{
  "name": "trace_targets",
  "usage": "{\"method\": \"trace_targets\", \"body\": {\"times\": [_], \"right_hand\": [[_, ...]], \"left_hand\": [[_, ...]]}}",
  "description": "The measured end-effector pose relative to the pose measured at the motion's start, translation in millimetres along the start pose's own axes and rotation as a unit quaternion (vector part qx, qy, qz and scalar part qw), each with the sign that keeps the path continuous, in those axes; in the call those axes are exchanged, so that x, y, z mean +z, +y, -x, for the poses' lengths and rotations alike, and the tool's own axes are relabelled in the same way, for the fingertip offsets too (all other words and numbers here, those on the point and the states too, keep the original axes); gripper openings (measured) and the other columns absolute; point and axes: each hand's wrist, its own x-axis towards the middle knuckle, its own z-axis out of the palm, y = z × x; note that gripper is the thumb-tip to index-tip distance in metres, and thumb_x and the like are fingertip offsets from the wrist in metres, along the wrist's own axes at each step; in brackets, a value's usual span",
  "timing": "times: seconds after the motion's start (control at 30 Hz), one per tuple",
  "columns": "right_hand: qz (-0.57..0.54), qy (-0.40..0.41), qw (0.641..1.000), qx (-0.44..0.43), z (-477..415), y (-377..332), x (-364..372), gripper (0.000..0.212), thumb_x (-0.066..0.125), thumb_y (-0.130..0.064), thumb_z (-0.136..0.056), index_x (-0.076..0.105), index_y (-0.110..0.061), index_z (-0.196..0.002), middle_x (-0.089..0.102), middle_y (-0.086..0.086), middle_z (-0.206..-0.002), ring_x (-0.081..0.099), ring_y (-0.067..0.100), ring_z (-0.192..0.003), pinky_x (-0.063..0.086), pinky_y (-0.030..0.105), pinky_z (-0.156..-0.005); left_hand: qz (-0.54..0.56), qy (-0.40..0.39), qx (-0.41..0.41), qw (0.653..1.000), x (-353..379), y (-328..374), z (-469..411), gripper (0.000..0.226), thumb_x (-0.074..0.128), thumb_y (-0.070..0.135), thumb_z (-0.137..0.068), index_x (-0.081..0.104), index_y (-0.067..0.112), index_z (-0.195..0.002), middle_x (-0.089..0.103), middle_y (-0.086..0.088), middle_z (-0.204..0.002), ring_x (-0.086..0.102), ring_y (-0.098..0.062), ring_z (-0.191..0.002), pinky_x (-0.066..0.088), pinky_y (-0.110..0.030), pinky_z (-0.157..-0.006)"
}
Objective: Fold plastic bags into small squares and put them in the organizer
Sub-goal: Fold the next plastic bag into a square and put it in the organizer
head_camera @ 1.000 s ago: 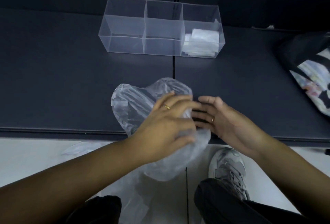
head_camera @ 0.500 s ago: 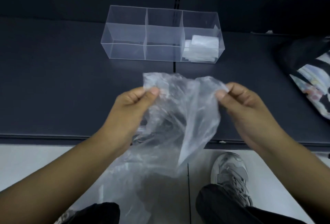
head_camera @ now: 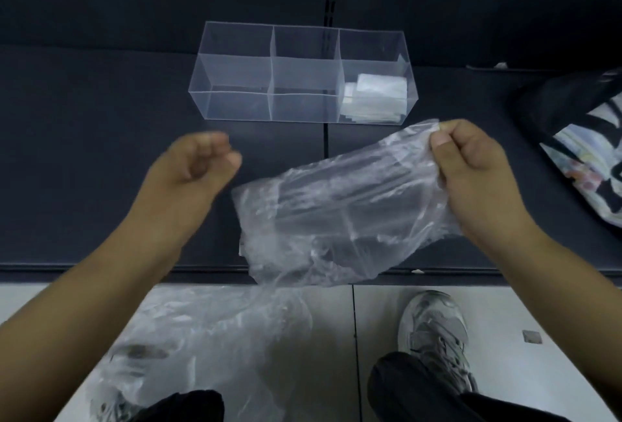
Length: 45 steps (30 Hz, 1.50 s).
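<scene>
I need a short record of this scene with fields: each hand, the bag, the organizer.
left hand: curled, holds nothing
right hand: pinches a corner of the plastic bag
plastic bag: unfolded, crumpled, above the table edge
organizer: three compartments, folded bags only in the right one

The right hand (head_camera: pixel 478 179) pinched one corner of the clear plastic bag (head_camera: pixel 336 219) above the table (head_camera: pixel 101 152); the blurred left hand (head_camera: pixel 192 172), apart from it, seemed curled on nothing.
</scene>
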Motion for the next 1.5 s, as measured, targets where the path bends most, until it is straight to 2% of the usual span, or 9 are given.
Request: {"method": "trace_targets", "body": {"times": [0.2, 0.3, 0.4, 0.63, 0.77, 1.03, 1.2, 1.3, 1.5], "right_hand": [[-0.057, -0.159, 0.984, -0.063, -8.7, -38.6, 36.5, 0.02, 0.046, -0.018, -0.101, 0.055, -0.02, -0.083, 0.052, 0.01, -0.07, 0.047, 0.018, -0.065, 0.042, 0.03, -0.061], [-0.081, -0.262, 0.962, -0.007, -15.6, -28.9, 23.2, 0.023, 0.061, -0.042, -0.089, 0.059, -0.022, -0.101, 0.057, 0.032, -0.082, 0.053, 0.029, -0.07, 0.046, 0.04, -0.066], [-0.077, -0.347, 0.93, 0.091, -22.1, -2.0, -6.1, 0.039, 0.079, -0.035, -0.074, 0.064, -0.024, -0.109, 0.069, 0.015, -0.081, 0.063, 0.022, -0.069, 0.053, 0.027, -0.064], [-0.075, -0.167, 0.964, 0.193, -32.9, 57.5, -32.2, 0.019, 0.055, -0.026, -0.093, 0.066, -0.016, -0.105, 0.058, -0.007, -0.059, 0.05, 0.007, -0.057, 0.044, 0.019, -0.068], [-0.109, -0.179, 0.958, 0.197, -30.5, 64.9, -34.1, 0.032, 0.055, -0.037, -0.084, 0.066, -0.02, -0.107, 0.065, 0.0, -0.083, 0.062, 0.003, -0.076, 0.045, 0.018, -0.075], [-0.141, -0.245, 0.938, 0.201, -37.3, 69.5, -35.9, 0.034, 0.067, -0.026, -0.074, 0.069, -0.02, -0.107, 0.053, -0.009, -0.063, 0.048, 0.0, -0.057, 0.044, 0.01, -0.058], [-0.108, -0.023, 0.99, 0.086, -63.2, 54.3, -22.8, 0.034, 0.066, 0.007, -0.081, 0.061, -0.015, -0.106, 0.066, -0.009, -0.076, 0.059, -0.001, -0.064, 0.048, 0.013, -0.062], [-0.066, 0.102, 0.992, 0.041, -71.7, 49.0, -24.3, 0.039, 0.067, 0.003, -0.083, 0.054, -0.02, -0.113, 0.059, -0.004, -0.105, 0.062, -0.001, -0.082, 0.052, 0.019, -0.08], [-0.061, -0.095, 0.988, 0.109, -21.7, 51.7, 20.7, 0.023, 0.059, 0.003, -0.089, 0.062, -0.008, -0.109, 0.066, 0.006, -0.09, 0.064, 0.007, -0.075, 0.054, 0.019, -0.067]], "left_hand": [[-0.009, -0.259, 0.021, 0.966, 55.7, 60.5, -8.0, 0.031, 0.068, 0.043, -0.08, 0.071, 0.02, -0.099, 0.074, 0.008, -0.089, 0.069, -0.003, -0.083, 0.052, -0.011, -0.07], [0.07, -0.18, -0.039, 0.98, 54.8, 51.1, -24.9, 0.019, 0.066, 0.028, -0.088, 0.07, 0.009, -0.089, 0.073, -0.004, -0.081, 0.067, -0.016, -0.073, 0.055, -0.028, -0.073], [0.098, -0.069, -0.086, 0.989, 25.8, 24.6, -50.7, 0.018, 0.066, 0.031, -0.089, 0.073, 0.014, -0.088, 0.075, -0.005, -0.088, 0.07, -0.019, -0.081, 0.057, -0.035, -0.077], [0.093, 0.014, -0.165, 0.982, 3.1, -36.5, -69.4, 0.012, 0.063, 0.02, -0.092, 0.065, 0.022, -0.08, 0.065, 0.005, -0.07, 0.062, -0.006, -0.059, 0.05, -0.022, -0.055], [0.081, 0.028, -0.19, 0.978, 2.3, -54.4, -68.3, 0.012, 0.058, 0.017, -0.095, 0.062, 0.018, -0.084, 0.062, -0.005, -0.083, 0.059, -0.015, -0.071, 0.053, -0.024, -0.057], [0.079, 0.027, -0.185, 0.979, 1.0, -57.7, -67.7, 0.016, 0.052, 0.015, -0.098, 0.061, 0.013, -0.085, 0.062, -0.006, -0.081, 0.062, -0.012, -0.061, 0.054, -0.018, -0.05], [0.073, 0.056, -0.13, 0.987, 1.7, -44.8, -82.3, 0.024, 0.051, 0.015, -0.098, 0.059, 0.013, -0.076, 0.063, 0.001, -0.057, 0.057, -0.008, -0.048, 0.052, -0.021, -0.052], [0.112, 0.085, -0.154, 0.978, -3.2, -41.7, -88.8, 0.021, 0.053, 0.025, -0.098, 0.06, 0.016, -0.08, 0.064, -0.001, -0.077, 0.06, -0.01, -0.061, 0.05, -0.024, -0.056], [0.239, -0.04, -0.268, 0.932, -24.3, -62.9, -49.1, 0.036, 0.052, 0.048, -0.093, 0.063, 0.017, -0.107, 0.074, 0.001, -0.099, 0.071, -0.012, -0.089, 0.055, -0.027, -0.067]]}}
